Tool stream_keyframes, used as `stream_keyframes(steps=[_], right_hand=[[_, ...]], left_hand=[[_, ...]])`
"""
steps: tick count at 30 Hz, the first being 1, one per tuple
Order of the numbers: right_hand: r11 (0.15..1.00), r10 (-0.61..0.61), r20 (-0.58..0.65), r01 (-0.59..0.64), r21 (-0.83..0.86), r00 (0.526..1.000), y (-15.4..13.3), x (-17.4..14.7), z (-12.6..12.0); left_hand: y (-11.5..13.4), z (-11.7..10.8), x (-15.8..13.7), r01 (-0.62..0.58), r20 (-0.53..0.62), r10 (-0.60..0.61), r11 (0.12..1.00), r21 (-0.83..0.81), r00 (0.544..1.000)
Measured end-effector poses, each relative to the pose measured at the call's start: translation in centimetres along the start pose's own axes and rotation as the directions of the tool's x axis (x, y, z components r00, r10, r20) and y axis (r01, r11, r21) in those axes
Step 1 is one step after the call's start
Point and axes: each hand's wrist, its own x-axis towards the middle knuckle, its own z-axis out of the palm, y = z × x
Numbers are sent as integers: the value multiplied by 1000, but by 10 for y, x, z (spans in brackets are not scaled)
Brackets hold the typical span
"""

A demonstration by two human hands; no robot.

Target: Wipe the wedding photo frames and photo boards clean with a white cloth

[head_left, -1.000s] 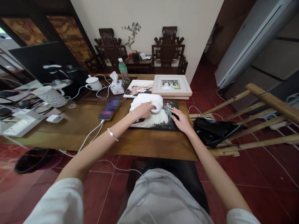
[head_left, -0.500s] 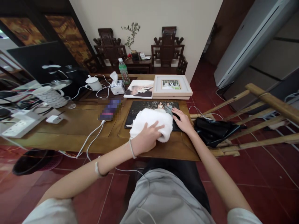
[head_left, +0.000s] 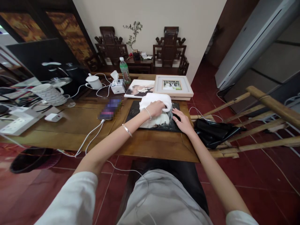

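A dark photo panel (head_left: 134,113) with people in wedding clothes lies flat on the wooden table (head_left: 150,142). Over its far part a folded white towel (head_left: 150,99) is pressed down by my left hand (head_left: 156,109), whose fingers are closed on the cloth. The towel hides the picture's upper middle; the pale dress below it shows. My right hand (head_left: 183,121) rests with its fingers spread on the panel's right edge and holds nothing.
Behind the panel lie a white photo book (head_left: 138,88) and a light-framed picture (head_left: 173,86). Leftward are a phone (head_left: 110,108) on a white cable, a tissue box (head_left: 118,86), a bottle (head_left: 125,71), a lidded cup (head_left: 94,82) and a power strip (head_left: 17,122). A bamboo rack (head_left: 236,106) stands right.
My left hand has pushed the towel away from me, from the panel's near edge to its far edge, uncovering the lower part of the picture. My right hand has stayed in place.
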Motion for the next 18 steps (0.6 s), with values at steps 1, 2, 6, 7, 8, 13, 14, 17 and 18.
stream_keyframes(steps=[1, 2, 6, 7, 8, 13, 14, 17, 18], right_hand=[[1000, 0, 1, 0, -3, 1000, 0, 0, 0], [1000, -2, 2, 2, -4, 1000, 1, 0, 1], [1000, -14, 6, 14, -5, 1000, 1, 1, 2], [1000, -14, 7, 15, -8, 1000, 1, 1, 2], [1000, -13, 8, 13, -11, 1000, 1, 1, 2], [1000, -6, 3, 6, -1, 1000, 0, 1, 1], [1000, -8, 2, 8, 0, 1000, 1, 1, 1], [1000, -14, 6, 14, -1, 1000, 2, 1, 1], [1000, -13, 7, 13, -1, 1000, 2, 1, 1]], left_hand=[[4, 0, -5, 1, 9, -2, 1000, 14, 1000], [9, 0, -13, -4, 19, 3, 999, 32, 1000], [40, 3, -64, -107, 51, 103, 991, 79, 993], [47, 3, -79, -133, 62, 128, 987, 89, 990], [54, 3, -93, -154, 65, 148, 983, 97, 987], [64, 3, -120, -203, 63, 197, 974, 99, 978], [61, 3, -116, -198, 67, 193, 976, 90, 979], [45, 3, -87, -153, 58, 149, 985, 74, 987], [38, 4, -75, -127, 43, 124, 989, 71, 991]])
